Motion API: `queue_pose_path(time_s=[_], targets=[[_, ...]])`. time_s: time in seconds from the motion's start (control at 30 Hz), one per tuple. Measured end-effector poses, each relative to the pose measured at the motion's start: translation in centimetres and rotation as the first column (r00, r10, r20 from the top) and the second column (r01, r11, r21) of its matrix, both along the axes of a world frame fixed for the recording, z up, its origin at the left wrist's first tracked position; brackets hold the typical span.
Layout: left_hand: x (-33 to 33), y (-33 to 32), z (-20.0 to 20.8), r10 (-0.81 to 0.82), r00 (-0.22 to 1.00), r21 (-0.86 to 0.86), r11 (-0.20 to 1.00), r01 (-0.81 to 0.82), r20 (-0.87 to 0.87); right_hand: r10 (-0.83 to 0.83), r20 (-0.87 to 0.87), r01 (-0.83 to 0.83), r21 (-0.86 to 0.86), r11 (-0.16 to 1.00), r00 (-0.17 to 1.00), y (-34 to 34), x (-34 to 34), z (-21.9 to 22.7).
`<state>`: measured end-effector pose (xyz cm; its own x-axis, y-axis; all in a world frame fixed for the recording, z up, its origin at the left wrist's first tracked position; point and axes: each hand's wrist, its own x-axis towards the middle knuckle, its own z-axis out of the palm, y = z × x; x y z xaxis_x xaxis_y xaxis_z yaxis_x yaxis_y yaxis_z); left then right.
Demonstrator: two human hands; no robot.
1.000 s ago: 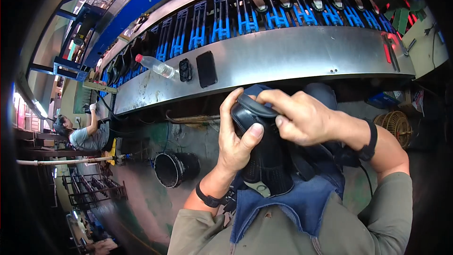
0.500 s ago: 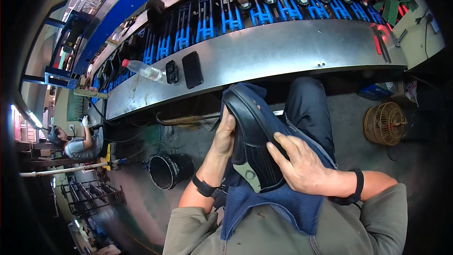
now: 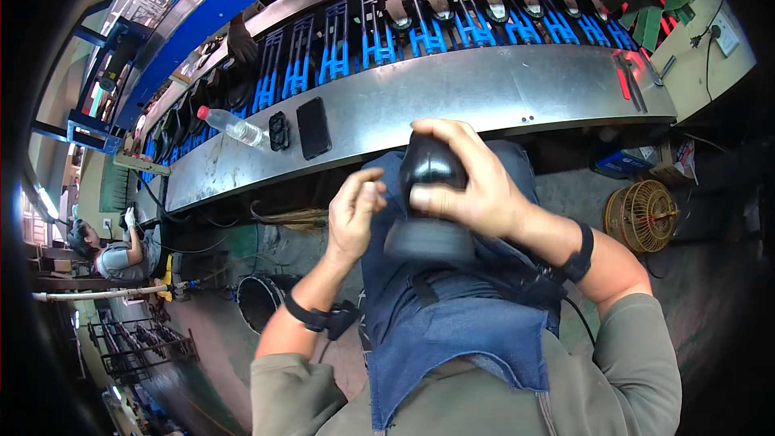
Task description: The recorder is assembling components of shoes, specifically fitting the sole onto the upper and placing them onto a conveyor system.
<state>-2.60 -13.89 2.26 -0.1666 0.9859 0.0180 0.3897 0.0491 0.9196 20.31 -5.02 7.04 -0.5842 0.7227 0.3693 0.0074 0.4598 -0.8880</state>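
Note:
In my right hand (image 3: pixel 484 194) is a black shoe (image 3: pixel 432 163), held over my lap with the fingers over its far side and the thumb across its near side. Its glossy rounded end shows, while the lower part is blurred by motion. My left hand (image 3: pixel 353 214) is just left of the shoe, apart from it. The left fingers are curled in toward the thumb, and I see nothing between them. A dark blue denim apron (image 3: pixel 476 339) covers my lap beneath the shoe.
Beyond my knees runs a metal bench (image 3: pixel 428 93) with a bottle (image 3: pixel 234 127), a black phone (image 3: pixel 314 127) and a small black case (image 3: pixel 278 131). Blue racks (image 3: pixel 379 48) bearing shoes stand behind it. A round cage-like fan (image 3: pixel 642 220) is at right, a black bucket (image 3: pixel 260 303) at left. Another person (image 3: pixel 121 254) works far left.
My left hand has come off the shoe and moved left. The shoe has been turned in my right hand, which has risen and now wraps its rounded end. The view has shifted slightly.

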Motion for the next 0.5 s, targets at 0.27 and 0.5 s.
queue_pose_path(time_s=[0.27,0.5], targets=[[5.1,10.1,-4.4,0.147,0.771,-0.234,0.972,0.003,0.620,-0.200,0.097,0.186,-0.852,0.490,0.975,7.3,0.4,-10.6],[2.8,8.7,-2.8,-0.098,0.752,-0.158,0.952,0.261,0.652,0.219,-0.031,-0.193,-0.602,0.775,0.975,7.8,0.9,-8.0]])
